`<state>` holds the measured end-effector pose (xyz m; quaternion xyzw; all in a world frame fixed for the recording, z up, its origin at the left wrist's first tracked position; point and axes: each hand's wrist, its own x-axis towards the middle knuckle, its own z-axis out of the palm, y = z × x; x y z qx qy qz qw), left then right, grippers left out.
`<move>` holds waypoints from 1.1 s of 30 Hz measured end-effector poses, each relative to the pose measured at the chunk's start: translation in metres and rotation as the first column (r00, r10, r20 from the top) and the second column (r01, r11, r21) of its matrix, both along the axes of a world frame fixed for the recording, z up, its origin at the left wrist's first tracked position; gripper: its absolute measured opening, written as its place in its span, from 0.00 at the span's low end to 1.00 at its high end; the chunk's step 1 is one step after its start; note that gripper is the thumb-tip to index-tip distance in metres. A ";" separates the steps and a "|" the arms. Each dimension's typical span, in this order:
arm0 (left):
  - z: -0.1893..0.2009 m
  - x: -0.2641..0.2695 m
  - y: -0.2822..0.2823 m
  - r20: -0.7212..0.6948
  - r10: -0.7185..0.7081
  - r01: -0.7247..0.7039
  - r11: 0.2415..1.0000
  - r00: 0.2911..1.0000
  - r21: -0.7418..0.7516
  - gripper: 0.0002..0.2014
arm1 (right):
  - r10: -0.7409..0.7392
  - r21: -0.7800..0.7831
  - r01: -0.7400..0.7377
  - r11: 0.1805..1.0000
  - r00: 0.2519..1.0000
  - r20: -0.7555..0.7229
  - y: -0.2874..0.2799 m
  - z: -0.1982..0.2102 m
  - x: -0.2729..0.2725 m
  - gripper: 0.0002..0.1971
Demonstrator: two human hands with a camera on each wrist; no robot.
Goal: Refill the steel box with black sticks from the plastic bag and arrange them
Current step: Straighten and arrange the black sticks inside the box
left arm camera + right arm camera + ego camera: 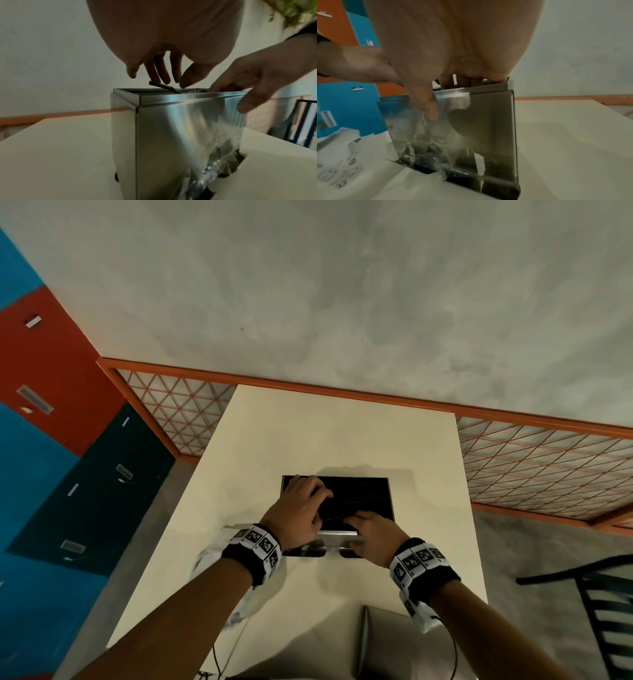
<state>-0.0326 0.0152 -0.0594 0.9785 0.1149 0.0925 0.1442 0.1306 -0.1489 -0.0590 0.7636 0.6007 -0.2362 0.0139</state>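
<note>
The steel box [337, 537] stands on the cream table [308, 433], its open top filled with black sticks [356, 498]. My left hand [317, 494] reaches into the left side of the opening. Its straight fingers [163, 73] point down and touch one black stick [160, 85] that pokes above the rim. My right hand [358, 520] is at the box's near edge, with its fingers lying over the rim on the sticks. Its thumb [429, 108] rests on the outside of the front wall [479, 121]. The crumpled plastic bag [210, 559] lies on the table under my left wrist.
A grey panel [394, 645] sits at the table's near edge, and a thin cable [215, 659] runs beside it. A dark chair [603, 618] stands off the table's right side. Coloured lockers [51, 440] are on the left, and a grey wall lies beyond the table's far end.
</note>
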 end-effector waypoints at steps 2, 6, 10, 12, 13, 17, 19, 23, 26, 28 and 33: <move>0.005 0.000 -0.011 -0.022 -0.042 0.043 0.999 0.999 0.014 0.14 | 0.027 0.045 -0.030 0.999 0.998 0.060 0.001 0.001 -0.001 0.26; -0.004 -0.003 -0.021 -0.359 -0.022 -0.052 0.979 0.933 -0.196 0.17 | 0.009 0.058 -0.006 0.998 0.999 -0.051 0.007 0.003 -0.007 0.19; -0.005 -0.002 -0.021 -0.480 0.012 -0.144 0.960 0.877 -0.240 0.14 | 0.026 -0.083 -0.026 0.996 1.000 0.005 0.007 0.006 -0.016 0.18; -0.007 0.000 -0.022 -0.516 0.006 -0.188 0.935 0.856 -0.300 0.13 | 0.022 -0.164 -0.020 0.986 1.000 0.007 0.008 0.008 -0.018 0.19; -0.009 0.000 -0.023 -0.533 -0.003 -0.204 0.922 0.846 -0.330 0.13 | 0.013 -0.200 -0.018 0.980 1.000 -0.025 0.009 0.008 -0.018 0.18; -0.018 -0.010 -0.028 -0.491 -0.004 -0.219 0.892 0.871 -0.396 0.15 | -0.022 -0.271 -0.018 0.962 0.989 -0.144 0.005 0.004 -0.019 0.20; -0.022 -0.014 -0.031 -0.441 0.017 -0.211 0.894 0.897 -0.396 0.18 | -0.051 -0.254 0.010 0.967 0.987 -0.156 0.000 0.002 -0.021 0.25; -0.029 -0.019 -0.036 -0.387 0.035 -0.202 0.893 0.922 -0.401 0.22 | -0.100 -0.178 0.066 0.982 0.977 -0.190 -0.007 -0.003 -0.026 0.31; -0.033 -0.022 -0.041 -0.416 0.037 -0.218 0.892 0.909 -0.397 0.28 | -0.092 -0.181 0.054 0.982 0.973 -0.210 -0.008 -0.005 -0.031 0.29; -0.036 -0.024 -0.044 -0.431 0.035 -0.224 0.890 0.902 -0.397 0.31 | -0.067 -0.227 0.020 0.974 0.977 -0.201 -0.005 -0.004 -0.035 0.30; -0.041 -0.027 -0.049 -0.459 0.073 -0.284 0.866 0.886 -0.411 0.27 | -0.068 -0.274 0.012 0.962 0.978 -0.196 -0.002 -0.005 -0.039 0.33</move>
